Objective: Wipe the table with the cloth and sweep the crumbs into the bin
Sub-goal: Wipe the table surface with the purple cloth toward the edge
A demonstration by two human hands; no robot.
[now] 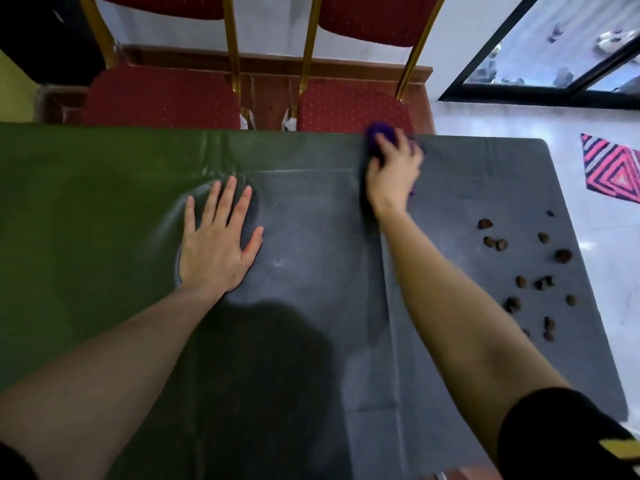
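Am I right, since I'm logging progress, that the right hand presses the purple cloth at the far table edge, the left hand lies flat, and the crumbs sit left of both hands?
Not quite. In the head view the crumbs sit right of both hands. The right hand does press the purple cloth at the far edge, and the left hand lies flat.

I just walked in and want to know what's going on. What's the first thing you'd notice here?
First, the two bare arms stretched over the dark table: the left hand lies flat with fingers spread, and the right hand presses a purple cloth at the far edge. Next, the brown crumbs scattered near the table's right side. Behind the table stand two red chairs with gold frames.
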